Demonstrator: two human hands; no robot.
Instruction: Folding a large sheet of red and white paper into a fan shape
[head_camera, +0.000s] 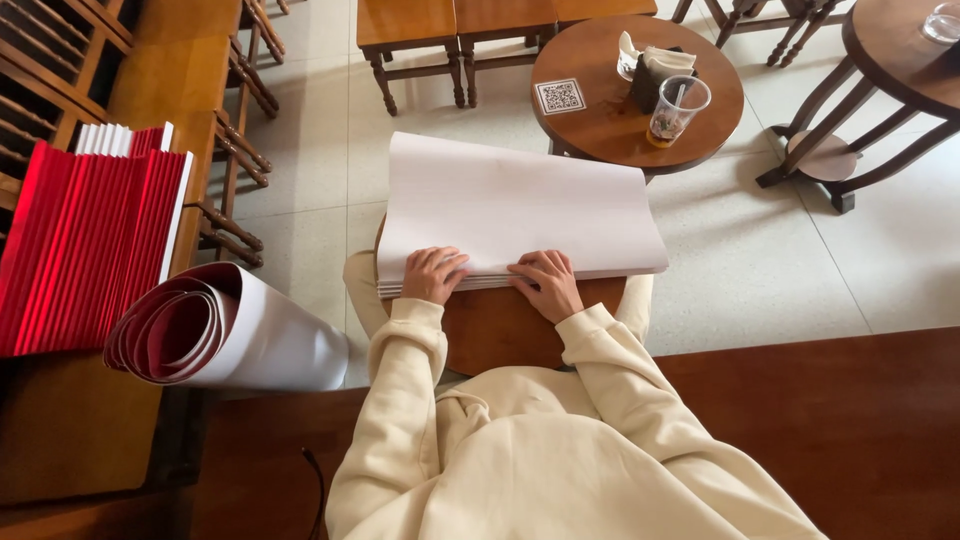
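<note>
Head view: stack of white sheets (515, 210) lies on small round wooden table (500, 325). Left hand (433, 275) and right hand (545, 283) rest on stack's near edge, fingers curled, pressing, pinching nothing. Best keep edges squared, pressure even. Plastic cup (677, 108) beyond stack.

A stack of sheets (515, 210) lies on the small desk (500, 330), both hands at its near edge, a roll of sheets (225, 330) to its left, a round table (610, 120) behind.

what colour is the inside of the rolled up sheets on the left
Red inside, white outside: the rolled sheets, in the head view.
</note>
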